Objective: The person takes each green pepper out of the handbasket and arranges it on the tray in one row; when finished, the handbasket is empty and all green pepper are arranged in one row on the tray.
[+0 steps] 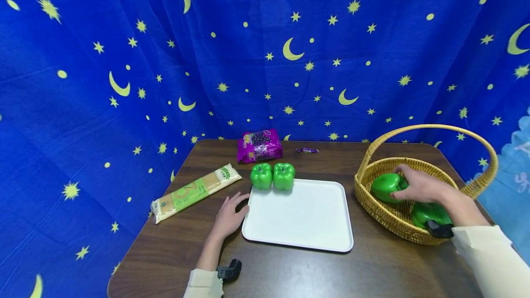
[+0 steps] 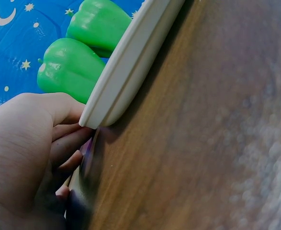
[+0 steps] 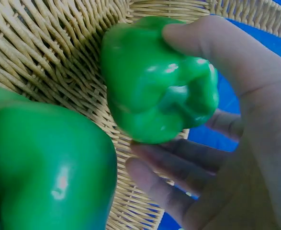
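Note:
My right hand point(image 1: 418, 185) reaches into the wicker basket point(image 1: 372, 208) and grips a green bell pepper point(image 3: 154, 86), thumb on its upper side and fingers around the lower side. Another green bell pepper point(image 3: 54, 163) lies in the basket close to my wrist. At the left edge of the white tray point(image 1: 298, 217) rests my left hand point(image 1: 230, 215); in the left wrist view its thumb and index finger touch the tray's rim. Two more green bell peppers point(image 1: 262, 176) point(image 1: 284, 176) stand side by side at the tray's back left corner.
A long pack of noodles point(image 1: 194, 192) lies slantwise on the left of the wooden table point(image 1: 285, 270). Behind the peppers is a purple snack bag point(image 1: 261, 146), with a small purple wrapped candy point(image 1: 308, 150) to its right. The basket's tall handle point(image 1: 430, 127) arches over my right hand.

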`<state>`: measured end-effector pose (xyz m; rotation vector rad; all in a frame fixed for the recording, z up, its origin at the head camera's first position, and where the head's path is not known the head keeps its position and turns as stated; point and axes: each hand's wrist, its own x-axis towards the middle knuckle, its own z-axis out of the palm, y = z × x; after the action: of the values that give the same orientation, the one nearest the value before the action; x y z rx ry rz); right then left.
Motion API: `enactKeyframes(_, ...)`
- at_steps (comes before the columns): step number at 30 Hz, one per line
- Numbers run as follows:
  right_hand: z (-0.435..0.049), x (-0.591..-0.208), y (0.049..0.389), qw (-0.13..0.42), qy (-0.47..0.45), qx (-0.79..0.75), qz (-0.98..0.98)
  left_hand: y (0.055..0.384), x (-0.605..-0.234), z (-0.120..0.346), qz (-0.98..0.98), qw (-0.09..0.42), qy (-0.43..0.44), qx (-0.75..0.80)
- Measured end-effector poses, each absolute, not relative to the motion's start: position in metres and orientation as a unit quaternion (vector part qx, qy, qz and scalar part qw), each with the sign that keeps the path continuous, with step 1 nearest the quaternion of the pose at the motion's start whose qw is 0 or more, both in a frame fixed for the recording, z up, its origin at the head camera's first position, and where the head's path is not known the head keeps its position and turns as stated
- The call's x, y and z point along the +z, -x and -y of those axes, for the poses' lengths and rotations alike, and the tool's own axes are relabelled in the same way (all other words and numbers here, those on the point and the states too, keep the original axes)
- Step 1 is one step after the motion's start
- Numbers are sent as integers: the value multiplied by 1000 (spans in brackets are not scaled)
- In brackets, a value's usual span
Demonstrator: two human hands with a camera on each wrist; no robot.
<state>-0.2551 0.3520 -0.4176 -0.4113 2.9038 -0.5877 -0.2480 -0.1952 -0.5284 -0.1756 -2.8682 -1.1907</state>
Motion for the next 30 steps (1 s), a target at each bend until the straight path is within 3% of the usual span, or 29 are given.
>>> enactKeyframes(6, -352, -418, 258, 27, 169, -194, -966, 248, -529, 195, 923, 16, 54, -380)
enactKeyframes(14, -351, -417, 258, 22, 154, -204, -967, 248, -528, 195, 921, 15, 53, -386)
enactKeyframes(23, -348, -412, 254, -59, 173, -210, -961, 248, -528, 195, 921, 13, 52, -387)
enactKeyframes(30, -337, -394, 249, -79, 183, -215, -956, 248, -529, 195, 920, 19, 53, -387)
